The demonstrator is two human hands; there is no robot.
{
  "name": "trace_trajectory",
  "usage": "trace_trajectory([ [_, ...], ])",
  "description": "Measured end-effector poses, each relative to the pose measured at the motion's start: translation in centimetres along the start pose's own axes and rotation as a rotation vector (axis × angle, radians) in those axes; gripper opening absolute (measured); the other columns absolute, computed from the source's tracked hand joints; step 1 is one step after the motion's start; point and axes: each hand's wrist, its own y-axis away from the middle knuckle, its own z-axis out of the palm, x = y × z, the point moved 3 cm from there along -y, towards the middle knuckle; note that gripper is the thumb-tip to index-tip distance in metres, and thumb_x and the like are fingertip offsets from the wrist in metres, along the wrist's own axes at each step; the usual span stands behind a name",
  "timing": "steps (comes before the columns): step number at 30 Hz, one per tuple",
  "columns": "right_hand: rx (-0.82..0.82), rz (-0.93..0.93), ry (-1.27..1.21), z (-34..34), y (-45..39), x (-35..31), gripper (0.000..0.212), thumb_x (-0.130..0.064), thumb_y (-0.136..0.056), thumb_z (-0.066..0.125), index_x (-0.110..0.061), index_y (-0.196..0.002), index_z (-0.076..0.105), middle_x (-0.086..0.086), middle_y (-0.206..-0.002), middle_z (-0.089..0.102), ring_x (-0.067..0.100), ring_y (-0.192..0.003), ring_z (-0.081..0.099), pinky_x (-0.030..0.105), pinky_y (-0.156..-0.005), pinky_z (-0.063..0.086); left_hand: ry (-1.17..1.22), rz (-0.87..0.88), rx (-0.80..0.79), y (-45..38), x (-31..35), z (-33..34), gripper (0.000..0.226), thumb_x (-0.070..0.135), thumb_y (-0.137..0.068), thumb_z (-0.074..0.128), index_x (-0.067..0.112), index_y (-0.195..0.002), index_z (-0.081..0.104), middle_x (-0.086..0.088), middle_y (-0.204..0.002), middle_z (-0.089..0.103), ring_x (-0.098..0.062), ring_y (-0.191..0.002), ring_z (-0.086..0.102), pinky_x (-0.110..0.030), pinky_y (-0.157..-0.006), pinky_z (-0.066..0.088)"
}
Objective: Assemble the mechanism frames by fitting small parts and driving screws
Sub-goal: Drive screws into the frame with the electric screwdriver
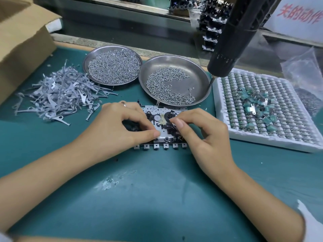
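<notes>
A mechanism frame (pixel 164 126) is seen lying on the green mat (pixel 157 198) at the centre of the frame. It is pinned by the left hand (pixel 120 126), thumb and curled fingers pressed on its left part. A small part, too small to identify, appears pinched between thumb and forefinger of the right hand (pixel 202 131) over the gears. Part-fitting is judged in hand. A screw from the nearer dish (pixel 197 67) and the hanging screwdriver (pixel 232 41), upper right, would be required next.

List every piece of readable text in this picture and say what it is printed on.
"关的动作": red characters on the white sign at the top right, cut off by the frame edge, so the first character is uncertain.
No other text is readable: the mechanism frame, metal dishes and foam tray show none.
</notes>
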Motion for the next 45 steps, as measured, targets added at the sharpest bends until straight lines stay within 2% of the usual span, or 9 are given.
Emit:
trace_trajectory([
  [7,0.059,0.026,-0.024,0.0,-0.1,0.3,0.01,-0.007,-0.087,0.063,-0.004,-0.084,0.072,0.002,-0.082,0.066,0.01,-0.079,0.06,0.021,-0.074,0.046,-0.051,0.054,-0.007,0.0,0.5,0.0,0.021,0.045,-0.065,0.082,0.027,-0.075,0.077,0.014,-0.071,0.063,-0.012,-0.073,0.058,-0.034,-0.08,0.043],
  [10,0.108,0.029,-0.041,-0.3,-0.3,0.4,0.009,-0.005,-0.088,0.064,-0.003,-0.083,0.071,0.003,-0.082,0.066,0.011,-0.079,0.061,0.019,-0.075,0.046,-0.076,0.11,0.087,-0.5,0.6,-0.9,0.023,0.04,-0.076,0.076,0.025,-0.094,0.076,0.008,-0.079,0.065,-0.013,-0.072,0.058,-0.021,-0.074,0.046],
  [12,0.128,0.028,-0.047,-0.3,-0.4,0.3,0.008,-0.004,-0.088,0.065,-0.004,-0.083,0.071,0.002,-0.082,0.065,0.01,-0.08,0.06,0.018,-0.075,0.045,-0.228,0.155,0.284,-1.2,0.1,-2.3,0.017,0.024,-0.087,0.068,0.017,-0.102,0.073,0.003,-0.085,0.065,-0.01,-0.072,0.055,-0.013,-0.078,0.042],
  [15,0.137,0.025,-0.052,-0.2,-0.4,0.2,0.008,-0.006,-0.087,0.064,-0.005,-0.083,0.072,0.001,-0.082,0.065,0.009,-0.08,0.06,0.018,-0.075,0.045,-0.493,0.1,0.489,-2.8,-1.2,-4.5,0.021,0.01,-0.094,0.058,0.004,-0.111,0.069,-0.016,-0.097,0.064,-0.027,-0.083,0.058,-0.029,-0.085,0.041],
  [19,0.137,0.021,-0.07,-0.2,-0.4,0.2,0.009,-0.007,-0.087,0.064,-0.006,-0.082,0.071,0.002,-0.082,0.066,0.009,-0.079,0.06,0.02,-0.072,0.047,-0.698,-0.061,0.383,-5.3,-2.5,-5.4,0.028,0.015,-0.095,0.057,0.005,-0.12,0.064,-0.022,-0.111,0.062,-0.039,-0.1,0.057,-0.042,-0.089,0.042],
  [22,0.131,0.013,-0.08,-0.2,-0.4,0.2,0.009,-0.003,-0.086,0.065,-0.005,-0.082,0.072,0.001,-0.082,0.066,0.01,-0.079,0.06,0.023,-0.071,0.048,-0.809,-0.175,0.265,-6.8,-2.6,-5.1,0.026,0.019,-0.094,0.058,0.007,-0.115,0.065,-0.021,-0.111,0.062,-0.039,-0.107,0.055,-0.044,-0.086,0.044],
  [26,0.127,0.008,-0.078,-0.2,-0.5,0.3,0.009,-0.004,-0.086,0.065,-0.005,-0.081,0.071,0.0,-0.081,0.066,0.008,-0.079,0.06,0.022,-0.071,0.047,-0.954,-0.164,0.256,-7.9,-2.2,-4.5,0.018,0.024,-0.095,0.056,0.015,-0.099,0.071,-0.011,-0.098,0.066,-0.033,-0.098,0.058,-0.033,-0.069,0.038],
  [37,0.127,0.01,-0.071,0.0,-0.5,0.3,0.011,-0.011,-0.086,0.064,-0.007,-0.079,0.072,-0.002,-0.079,0.066,0.008,-0.077,0.06,0.021,-0.069,0.047,-0.926,-0.057,0.46,-7.5,-2.8,-4.8,0.018,0.024,-0.095,0.055,0.011,-0.094,0.066,-0.013,-0.097,0.067,-0.034,-0.095,0.057,-0.036,-0.077,0.025],
  [45,0.126,0.018,-0.074,-0.1,-0.5,0.3,0.013,-0.011,-0.086,0.063,-0.005,-0.078,0.071,0.0,-0.078,0.066,0.011,-0.077,0.061,0.021,-0.07,0.047,-0.838,-0.06,0.465,-7.1,-2.9,-5.2,0.015,0.017,-0.095,0.055,0.005,-0.098,0.062,-0.018,-0.094,0.067,-0.037,-0.088,0.058,-0.041,-0.081,0.035],
])
